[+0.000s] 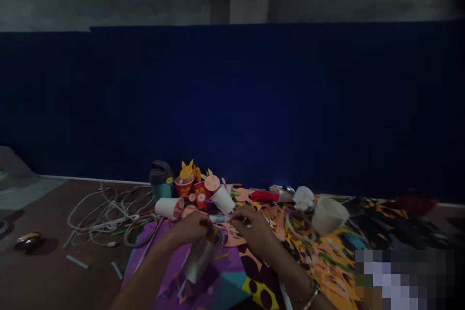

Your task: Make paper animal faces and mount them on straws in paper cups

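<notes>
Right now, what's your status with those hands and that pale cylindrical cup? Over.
Left hand at pale cylindrical cup; right hand nearby; both grips unclear. Orange cut-out paper sheets clutter right side.

Slim gap between hands (256,230); red cups (183,189) block ahead; cables (115,221) left.

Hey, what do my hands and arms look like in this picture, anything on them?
Your left hand and right hand are gloveless; no sleeves show on either forearm. A shiny, thin bracelet circles the right wrist.
</notes>
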Available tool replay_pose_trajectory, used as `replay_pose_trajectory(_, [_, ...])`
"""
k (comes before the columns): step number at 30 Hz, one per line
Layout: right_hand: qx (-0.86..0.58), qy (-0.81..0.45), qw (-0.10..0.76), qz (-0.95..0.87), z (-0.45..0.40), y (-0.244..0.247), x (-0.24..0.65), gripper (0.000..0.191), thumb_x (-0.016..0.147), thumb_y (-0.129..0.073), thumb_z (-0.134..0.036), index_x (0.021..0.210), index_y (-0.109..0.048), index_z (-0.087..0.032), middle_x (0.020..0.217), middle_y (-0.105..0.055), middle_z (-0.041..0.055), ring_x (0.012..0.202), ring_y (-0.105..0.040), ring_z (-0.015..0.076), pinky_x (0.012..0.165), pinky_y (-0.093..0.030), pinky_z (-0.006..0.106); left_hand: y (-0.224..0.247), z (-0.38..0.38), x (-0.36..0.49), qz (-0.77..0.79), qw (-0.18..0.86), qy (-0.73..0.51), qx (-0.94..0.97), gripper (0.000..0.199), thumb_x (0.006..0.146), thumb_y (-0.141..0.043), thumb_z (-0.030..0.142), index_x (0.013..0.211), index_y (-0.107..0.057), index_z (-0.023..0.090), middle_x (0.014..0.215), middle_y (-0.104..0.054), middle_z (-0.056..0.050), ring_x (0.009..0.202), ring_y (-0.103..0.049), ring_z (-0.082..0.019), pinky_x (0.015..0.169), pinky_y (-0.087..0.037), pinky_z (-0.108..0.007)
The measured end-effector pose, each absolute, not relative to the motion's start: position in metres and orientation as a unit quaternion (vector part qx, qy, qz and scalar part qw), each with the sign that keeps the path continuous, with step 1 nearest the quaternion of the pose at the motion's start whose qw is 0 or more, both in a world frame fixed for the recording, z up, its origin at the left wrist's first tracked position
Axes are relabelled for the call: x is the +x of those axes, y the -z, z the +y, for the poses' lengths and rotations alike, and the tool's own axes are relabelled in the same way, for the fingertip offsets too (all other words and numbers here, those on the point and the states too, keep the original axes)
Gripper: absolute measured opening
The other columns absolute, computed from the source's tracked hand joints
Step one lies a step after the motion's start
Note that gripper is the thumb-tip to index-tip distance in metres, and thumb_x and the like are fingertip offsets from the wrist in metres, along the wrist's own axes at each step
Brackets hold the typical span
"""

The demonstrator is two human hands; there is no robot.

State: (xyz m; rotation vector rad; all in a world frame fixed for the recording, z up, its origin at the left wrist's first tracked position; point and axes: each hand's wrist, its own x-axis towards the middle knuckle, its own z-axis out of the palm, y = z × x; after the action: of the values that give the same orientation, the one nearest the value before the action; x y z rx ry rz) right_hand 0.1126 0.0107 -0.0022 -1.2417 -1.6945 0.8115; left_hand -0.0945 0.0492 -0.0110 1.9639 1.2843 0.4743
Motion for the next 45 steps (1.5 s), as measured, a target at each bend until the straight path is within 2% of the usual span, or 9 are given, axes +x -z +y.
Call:
replay_pose_trajectory(3, [-0.486, -0.372, 0.438, -0.659, 0.013, 0.013, 0.106, 0.012, 0.074, -0.058, -0.018, 0.075, -0.069, -0.017, 0.068, -0.065, 0.0019, 0.065, -0.059, 0.0153, 0.061, -0.046, 0.024, 0.010, 0.049, -0.089, 0.508, 0.355, -0.183, 0.763, 0.025, 0.054, -0.043, 0.014, 0.060, -0.067, 0.017, 0.058, -0.060, 0.001, 0.061, -0.052, -0.016, 0.054, -0.037, -0.022])
replay_pose_trajectory(7, [-0.476, -0.380, 0.449, -0.653, 0.014, 0.021, 0.102, 0.014, 0.073, -0.059, -0.018, 0.079, -0.071, -0.016, 0.070, -0.066, 0.0028, 0.064, -0.058, 0.0148, 0.058, -0.044, 0.023, 0.006, 0.045, -0.082, 0.534, 0.314, -0.206, 0.758, 0.017, 0.058, -0.045, 0.018, 0.054, -0.061, 0.016, 0.051, -0.047, 0.004, 0.057, -0.045, -0.014, 0.052, -0.029, -0.023])
replay_pose_trajectory(12, [-0.461, -0.382, 0.426, -0.678, 0.013, 0.019, 0.104, 0.043, 0.068, -0.055, -0.009, 0.110, -0.062, -0.019, 0.069, -0.063, -0.0013, 0.060, -0.056, 0.0119, 0.056, -0.043, 0.021, 0.005, 0.036, -0.071, 0.538, 0.310, -0.209, 0.755, 0.012, 0.058, -0.045, 0.018, 0.049, -0.054, 0.016, 0.050, -0.038, 0.005, 0.055, -0.039, -0.012, 0.051, -0.024, -0.023])
replay_pose_trajectory(15, [-0.466, -0.395, 0.408, -0.678, 0.013, 0.018, 0.106, 0.048, 0.067, -0.052, -0.007, 0.113, -0.058, -0.018, 0.070, -0.062, -0.0021, 0.058, -0.055, 0.0108, 0.053, -0.043, 0.020, 0.006, 0.033, -0.067, 0.525, 0.341, -0.209, 0.751, 0.008, 0.055, -0.044, 0.015, 0.048, -0.048, 0.016, 0.051, -0.035, 0.006, 0.054, -0.036, -0.011, 0.049, -0.021, -0.023])
replay_pose_trajectory(18, [-0.481, -0.377, 0.402, -0.683, 0.012, 0.018, 0.107, 0.047, 0.067, -0.052, -0.008, 0.112, -0.058, -0.018, 0.070, -0.062, -0.0018, 0.056, -0.055, 0.0106, 0.051, -0.042, 0.020, 0.006, 0.033, -0.066, 0.512, 0.362, -0.211, 0.750, 0.006, 0.052, -0.044, 0.014, 0.046, -0.044, 0.016, 0.052, -0.032, 0.006, 0.053, -0.033, -0.010, 0.048, -0.018, -0.023])
replay_pose_trajectory(24, [-0.515, -0.292, 0.373, -0.714, 0.008, 0.005, 0.109, 0.040, 0.067, -0.055, -0.011, 0.105, -0.062, -0.019, 0.067, -0.065, -0.0018, 0.059, -0.056, 0.0121, 0.055, -0.041, 0.021, 0.004, 0.031, -0.065, 0.505, 0.377, -0.205, 0.749, 0.009, 0.052, -0.045, 0.014, 0.052, -0.054, 0.014, 0.053, -0.041, 0.005, 0.054, -0.037, -0.011, 0.048, -0.021, -0.022])
replay_pose_trajectory(36, [-0.491, -0.333, 0.345, -0.727, 0.009, -0.002, 0.119, 0.041, 0.064, -0.053, -0.008, 0.103, -0.063, -0.017, 0.067, -0.065, -0.0014, 0.059, -0.057, 0.0115, 0.055, -0.041, 0.020, -0.001, 0.027, -0.061, 0.450, 0.404, -0.221, 0.765, 0.019, 0.064, -0.046, 0.016, 0.066, -0.065, 0.014, 0.060, -0.055, 0.003, 0.059, -0.046, -0.012, 0.055, -0.033, -0.022])
replay_pose_trajectory(40, [-0.493, -0.337, 0.342, -0.725, 0.007, -0.007, 0.122, 0.026, 0.066, -0.058, -0.012, 0.090, -0.067, -0.017, 0.069, -0.065, -0.0001, 0.062, -0.056, 0.0119, 0.056, -0.040, 0.020, -0.003, 0.026, -0.061, 0.441, 0.375, -0.234, 0.781, 0.016, 0.067, -0.048, 0.014, 0.066, -0.064, 0.015, 0.062, -0.054, 0.003, 0.062, -0.047, -0.012, 0.055, -0.033, -0.021])
replay_pose_trajectory(45, [-0.458, -0.466, 0.299, -0.695, 0.004, -0.016, 0.128, 0.006, 0.070, -0.060, -0.018, 0.072, -0.065, -0.016, 0.060, -0.061, -0.0018, 0.055, -0.053, 0.0098, 0.052, -0.039, 0.019, -0.009, 0.021, -0.063, 0.418, 0.397, -0.241, 0.780, 0.013, 0.073, -0.055, 0.023, 0.070, -0.065, 0.016, 0.067, -0.054, 0.002, 0.065, -0.047, -0.012, 0.059, -0.035, -0.020])
